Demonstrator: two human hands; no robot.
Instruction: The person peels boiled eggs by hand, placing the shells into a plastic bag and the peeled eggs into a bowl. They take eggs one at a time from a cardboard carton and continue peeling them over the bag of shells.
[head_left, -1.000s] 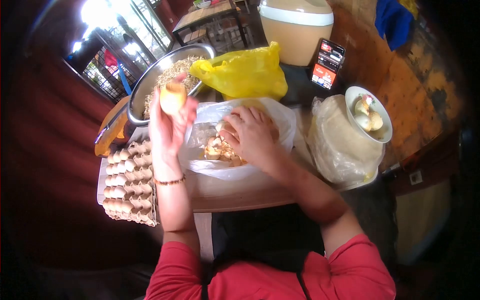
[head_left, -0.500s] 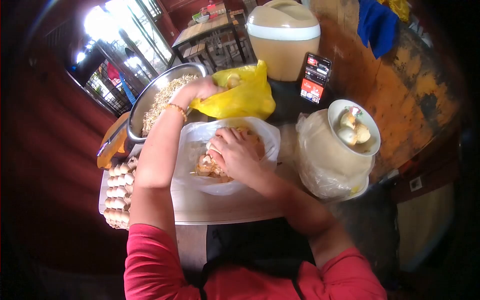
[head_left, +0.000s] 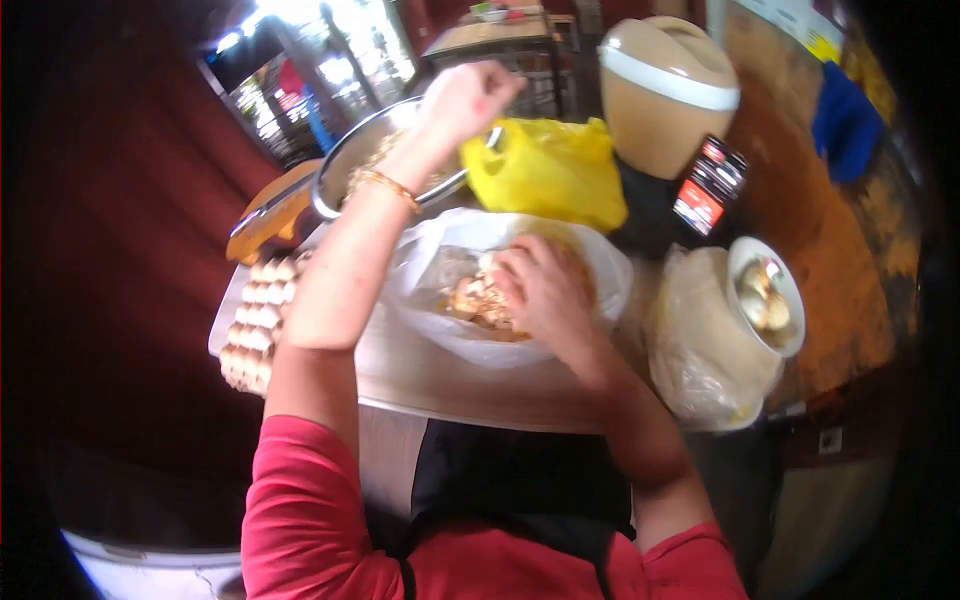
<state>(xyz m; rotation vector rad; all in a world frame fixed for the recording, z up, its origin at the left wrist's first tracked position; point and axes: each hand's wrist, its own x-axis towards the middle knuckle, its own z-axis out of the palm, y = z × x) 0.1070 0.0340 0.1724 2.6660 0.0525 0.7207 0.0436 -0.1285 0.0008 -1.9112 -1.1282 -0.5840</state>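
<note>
My right hand [head_left: 552, 295] is inside a white plastic bag [head_left: 418, 262], with its fingers curled round a pale egg [head_left: 487, 260], mostly hidden. Cracked eggshell pieces [head_left: 482, 302] fill the bag beneath the fingertips. Above a yellow plastic bag [head_left: 560, 175], my left hand [head_left: 470, 100] is raised with its fingers closed together. Motion blurs it, and anything it may hold cannot be made out. Behind the left wrist stands a metal basin [head_left: 330, 190] with straw-coloured shreds in it.
Egg trays with eggs [head_left: 258, 318] stand at the table's left edge. On the right, a bowl with eggs [head_left: 790, 335] rests on a plastic-wrapped container [head_left: 700, 340]. A phone [head_left: 712, 185] leans near a beige lidded bucket [head_left: 670, 110]. A knife [head_left: 275, 200] lies beside the basin.
My left hand has come up out of the yellow bag's opening and risen above it. My right hand stays in the white bag. The whole view has shifted.
</note>
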